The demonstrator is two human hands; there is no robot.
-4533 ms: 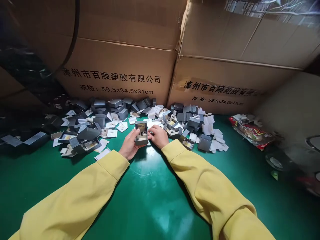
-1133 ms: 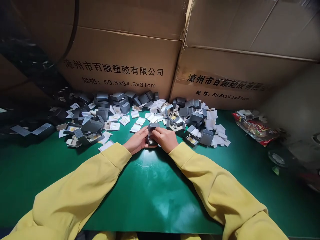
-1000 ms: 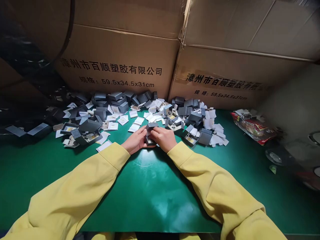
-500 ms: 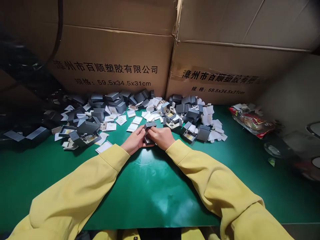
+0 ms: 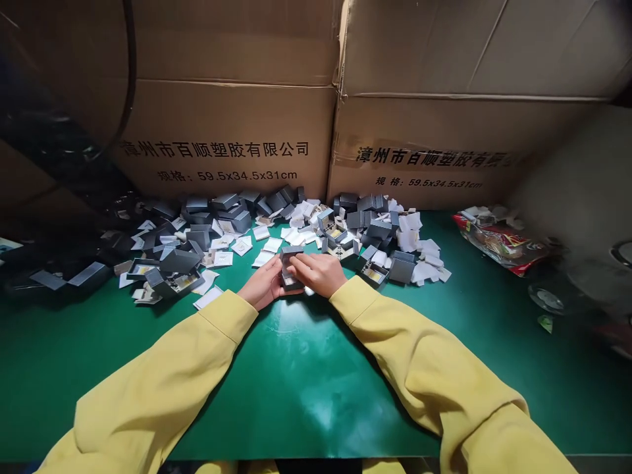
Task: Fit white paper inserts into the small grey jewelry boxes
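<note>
A small dark grey hinged box [image 5: 291,284] is held upright over the table in front of me. My left hand [image 5: 261,283] is closed around its left side and underside. From the right, my right hand [image 5: 320,272] grips the same box, its fingers bent over the front and into the opening. Those fingers hide the inside of the box. Behind my hands lie loose white cards [image 5: 272,245] and an open grey box [image 5: 345,250] with a pale lining.
Piles of grey boxes [image 5: 180,261] and white paper pieces [image 5: 421,270] spread across the back of the green table [image 5: 296,382]. Large cardboard cartons [image 5: 222,118] stand behind. A red plastic bag [image 5: 508,243] lies at right, near a clear round object [image 5: 548,299].
My right fingers have shifted on the box, and its dark inner side shows more. The camera view has tilted up slightly. Both hands stay on the box.
</note>
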